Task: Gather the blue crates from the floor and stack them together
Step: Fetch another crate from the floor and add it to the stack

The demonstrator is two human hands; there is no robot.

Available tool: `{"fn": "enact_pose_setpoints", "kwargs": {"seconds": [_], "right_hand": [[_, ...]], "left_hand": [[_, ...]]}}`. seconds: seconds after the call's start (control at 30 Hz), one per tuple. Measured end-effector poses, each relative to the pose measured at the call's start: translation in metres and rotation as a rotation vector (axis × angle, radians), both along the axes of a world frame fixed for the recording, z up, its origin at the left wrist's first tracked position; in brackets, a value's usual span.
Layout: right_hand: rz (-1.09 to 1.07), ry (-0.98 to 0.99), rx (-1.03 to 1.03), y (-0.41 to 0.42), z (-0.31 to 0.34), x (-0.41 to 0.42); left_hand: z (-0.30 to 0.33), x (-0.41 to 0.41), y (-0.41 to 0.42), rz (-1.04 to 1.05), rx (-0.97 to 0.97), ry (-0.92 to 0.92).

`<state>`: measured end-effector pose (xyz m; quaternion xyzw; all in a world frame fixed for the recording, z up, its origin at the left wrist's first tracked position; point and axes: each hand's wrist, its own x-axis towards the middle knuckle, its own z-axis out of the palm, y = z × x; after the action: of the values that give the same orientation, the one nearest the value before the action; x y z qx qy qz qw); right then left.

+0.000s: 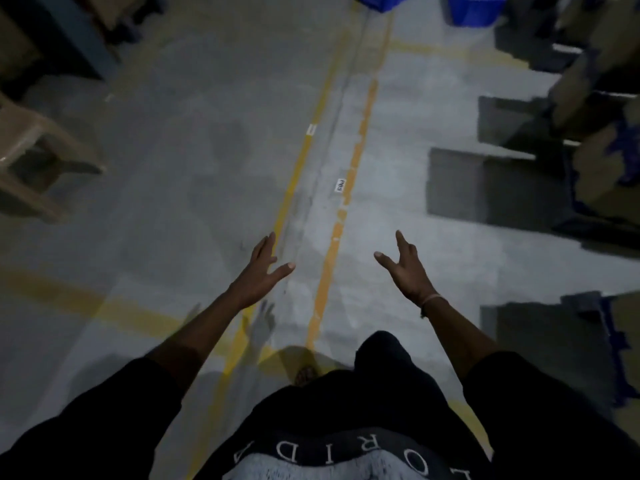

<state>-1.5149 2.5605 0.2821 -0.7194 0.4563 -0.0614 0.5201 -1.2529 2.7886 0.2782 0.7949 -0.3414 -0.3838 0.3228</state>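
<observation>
1. At nine o'clock I am seeing a beige plastic stool (31, 157), moulded and smooth.
2. My left hand (264, 268) is reaching forward, fingers spread, holding nothing.
3. My right hand (403, 268) is doing likewise, empty.
4. At twelve to one o'clock, two blue crates (474, 8), rigid plastic, are waiting on the grey floor (173, 168); I judge I am approaching, needing a two-handed rim grip next.

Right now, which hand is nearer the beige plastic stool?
Left. The left hand hangs open over the floor, well to the right of the stool; the right hand is farther right, beyond the dashed yellow line.
</observation>
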Motion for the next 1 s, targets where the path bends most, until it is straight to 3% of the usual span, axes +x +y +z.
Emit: {"fn": "enact_pose_setpoints", "kwargs": {"seconds": [0.43,0.77,1.0], "right_hand": [[-0.23,0.053,-0.012,-0.287,-0.012,0.034],[-0.229,0.073,-0.044,-0.497,0.012,0.08],[-0.252,0.12,-0.051,-0.642,0.002,0.137]], "left_hand": [[-0.005,0.094,-0.321,-0.139,-0.013,0.017],[0.011,0.135,-0.552,-0.15,-0.103,0.043],[-0.007,0.205,-0.706,-0.177,-0.099,0.091]]}}
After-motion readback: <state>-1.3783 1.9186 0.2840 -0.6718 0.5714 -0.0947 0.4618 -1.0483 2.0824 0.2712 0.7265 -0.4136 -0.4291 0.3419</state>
